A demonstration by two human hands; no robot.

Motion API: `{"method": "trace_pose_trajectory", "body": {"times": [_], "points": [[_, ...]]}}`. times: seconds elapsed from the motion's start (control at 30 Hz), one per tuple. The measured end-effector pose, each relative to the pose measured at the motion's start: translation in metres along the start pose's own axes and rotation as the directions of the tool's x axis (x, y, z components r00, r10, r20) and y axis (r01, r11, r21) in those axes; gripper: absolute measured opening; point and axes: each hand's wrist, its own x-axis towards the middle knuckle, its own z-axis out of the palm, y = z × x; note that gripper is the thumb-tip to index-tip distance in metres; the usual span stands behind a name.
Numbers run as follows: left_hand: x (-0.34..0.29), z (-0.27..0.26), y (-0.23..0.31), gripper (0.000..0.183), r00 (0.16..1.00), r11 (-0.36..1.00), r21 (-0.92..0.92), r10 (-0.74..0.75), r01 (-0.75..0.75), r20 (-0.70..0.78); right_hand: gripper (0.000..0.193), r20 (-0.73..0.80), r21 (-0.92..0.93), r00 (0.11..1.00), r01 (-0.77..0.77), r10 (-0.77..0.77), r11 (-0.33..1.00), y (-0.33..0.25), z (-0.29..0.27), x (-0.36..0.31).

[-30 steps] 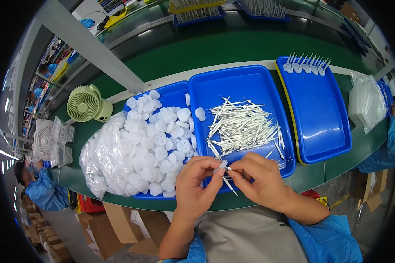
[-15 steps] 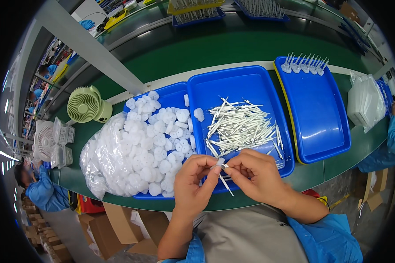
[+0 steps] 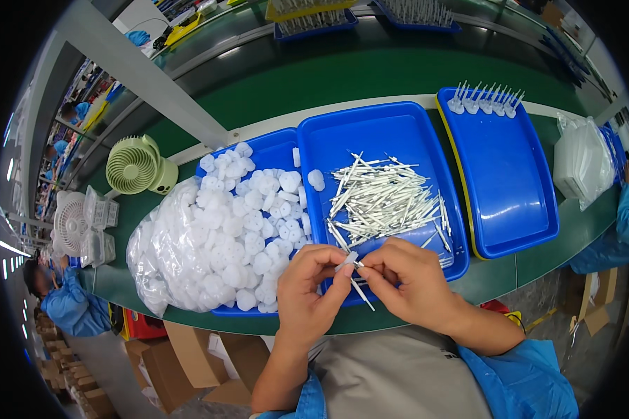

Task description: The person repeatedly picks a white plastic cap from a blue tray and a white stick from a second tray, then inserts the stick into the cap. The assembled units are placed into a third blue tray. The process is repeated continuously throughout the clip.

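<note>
You hold a small white cap [image 3: 347,261] and a thin white stick [image 3: 362,293] between your two hands, above the near edge of the middle blue tray [image 3: 398,133]. Your left hand [image 3: 312,288] pinches the cap between thumb and fingertips; your right hand [image 3: 407,281] pinches the upper end of the stick, which slants down and to the right below the fingers. Cap and stick meet at the fingertips; whether they are joined cannot be told.

The middle blue tray carries a loose pile of white sticks [image 3: 384,202]. To its left, a second blue tray [image 3: 276,143] is heaped with white caps [image 3: 251,223], and a clear bag [image 3: 164,258] of the same caps lies over its left side. To the right, a third blue tray [image 3: 510,174] holds a row of finished pieces [image 3: 486,101] along its far edge. All stand on the green tabletop [image 3: 314,77]. A small green fan [image 3: 134,166] stands to the far left.
</note>
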Motion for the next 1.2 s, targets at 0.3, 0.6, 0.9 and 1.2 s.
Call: {"method": "trace_pose_trajectory", "body": {"times": [0.3, 0.6, 0.9, 1.2], "points": [[0.001, 0.002, -0.005, 0.014, 0.996, 0.968, 0.232, 0.083, -0.091, 0.046, 0.013, 0.100, -0.344, 0.981, 0.188, -0.164, 0.920, 0.000, -0.005, 0.007], [0.001, -0.003, 0.002, 0.018, 0.995, 0.990, 0.108, 0.091, -0.093, 0.027, 0.012, -0.063, -0.154, 0.985, 0.147, -0.158, 0.977, 0.004, 0.010, 0.004], [-0.002, 0.001, 0.025, 0.029, 0.972, 0.971, 0.052, 0.233, -0.233, 0.000, 0.017, -0.122, -0.160, 0.949, 0.271, -0.291, 0.949, 0.000, 0.007, -0.001], [0.000, -0.010, 0.028, 0.035, 0.963, 0.932, 0.244, 0.250, -0.267, 0.101, 0.021, -0.086, -0.189, 0.949, 0.284, -0.304, 0.940, -0.001, 0.005, -0.002]]}}
